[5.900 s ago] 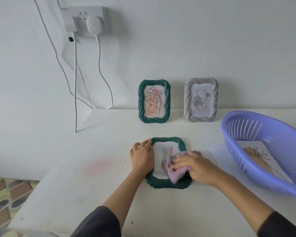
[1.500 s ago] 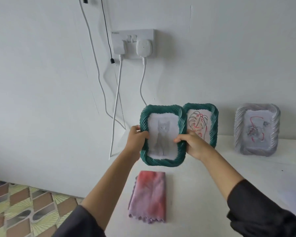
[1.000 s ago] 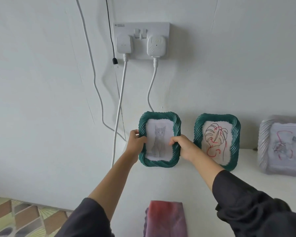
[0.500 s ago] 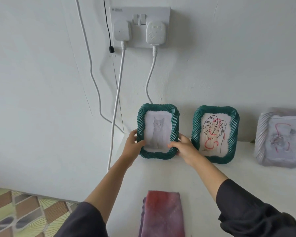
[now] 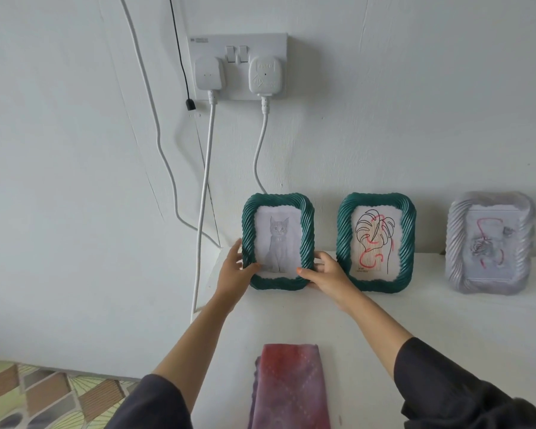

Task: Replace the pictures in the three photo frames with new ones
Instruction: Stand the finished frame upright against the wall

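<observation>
Two white cables (image 5: 203, 193) hang down the wall (image 5: 75, 150) to the left of the cat frame (image 5: 307, 230), running from a wall socket (image 5: 239, 44) above it. The left hand (image 5: 233, 275) grips the cat frame's lower left corner, thumb across the front of the rim and fingers (image 5: 237, 247) up along the outer edge. This green rope-patterned frame stands upright at the back of the white table (image 5: 446, 320), close to the wall, and holds a grey cat picture. The right hand (image 5: 327, 275) holds its lower right corner, thumb on the front and fingers curled around the side. Just right of the cat frame stands the leaf frame (image 5: 375, 200), also green, apart from it. Further right stands the grey frame (image 5: 455, 243). On the near side of the cat frame a folded pink-purple cloth (image 5: 288, 388) lies flat.
</observation>
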`<state>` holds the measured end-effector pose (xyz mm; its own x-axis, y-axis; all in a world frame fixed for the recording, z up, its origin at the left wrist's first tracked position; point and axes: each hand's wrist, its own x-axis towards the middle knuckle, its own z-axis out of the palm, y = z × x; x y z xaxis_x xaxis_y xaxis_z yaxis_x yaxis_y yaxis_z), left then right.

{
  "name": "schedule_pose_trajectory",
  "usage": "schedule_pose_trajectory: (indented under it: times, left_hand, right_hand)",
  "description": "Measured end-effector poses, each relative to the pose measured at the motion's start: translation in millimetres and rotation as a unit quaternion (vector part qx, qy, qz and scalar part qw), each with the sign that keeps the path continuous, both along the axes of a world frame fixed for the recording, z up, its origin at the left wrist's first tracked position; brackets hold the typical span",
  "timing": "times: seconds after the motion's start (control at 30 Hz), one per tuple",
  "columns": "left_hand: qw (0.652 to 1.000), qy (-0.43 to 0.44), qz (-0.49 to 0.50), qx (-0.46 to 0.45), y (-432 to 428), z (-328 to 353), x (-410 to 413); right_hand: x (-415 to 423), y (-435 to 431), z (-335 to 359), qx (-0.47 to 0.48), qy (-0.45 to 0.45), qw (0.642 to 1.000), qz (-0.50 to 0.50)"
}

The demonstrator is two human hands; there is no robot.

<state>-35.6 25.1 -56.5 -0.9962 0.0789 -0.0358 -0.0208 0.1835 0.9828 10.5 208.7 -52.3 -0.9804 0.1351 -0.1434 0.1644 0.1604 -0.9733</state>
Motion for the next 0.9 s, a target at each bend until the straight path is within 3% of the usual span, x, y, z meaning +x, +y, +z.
schedule_pose_trajectory:
  times: [0.07, 0.13, 0.2, 0.3, 0.37, 0.43, 0.53, 0.63, 0.73, 0.9]
  left_hand:
    - [0.995, 0.037, 0.089, -0.030, 5.5, 1.9, 6.6]
    - [0.973, 0.133, 0.182, -0.045, 14.4, 7.6, 17.2]
    - [0.942, 0.253, 0.212, -0.059, 25.6, 16.5, 26.7]
    - [0.902, 0.396, 0.148, -0.090, 51.7, 27.0, 33.1]
    - [0.887, 0.447, 0.060, -0.101, 72.3, 34.0, 38.9]
    - [0.897, 0.427, -0.041, -0.108, 93.3, 40.9, 46.2]
    - [0.930, 0.307, -0.144, -0.140, 119.8, 43.8, 48.9]
    - [0.949, 0.201, -0.178, -0.164, 135.5, 37.9, 40.9]
    - [0.941, 0.148, -0.216, -0.216, 141.5, 30.9, 36.9]
    - [0.950, 0.122, -0.219, -0.188, 137.8, 26.0, 42.6]
  right_hand:
    - [5.8, 3.8, 3.8, 0.041, -0.018, 0.999, 0.012]
    - [13.6, 13.1, 7.9, 0.113, -0.053, 0.992, 0.023]
    - [23.5, 24.3, 16.8, 0.163, -0.072, 0.983, 0.044]
    - [41.2, 48.5, 39.3, 0.188, 0.007, 0.982, 0.022]
    - [47.7, 68.8, 49.6, 0.207, 0.104, 0.970, -0.070]
    - [47.0, 90.4, 50.6, 0.235, 0.175, 0.937, -0.190]
    - [42.5, 116.5, 41.2, 0.260, 0.184, 0.900, -0.299]
    - [39.5, 133.1, 34.6, 0.232, 0.155, 0.926, -0.252]
    - [40.7, 139.7, 25.9, 0.175, 0.132, 0.965, -0.142]
    - [54.8, 140.7, 19.7, 0.181, 0.142, 0.964, -0.131]
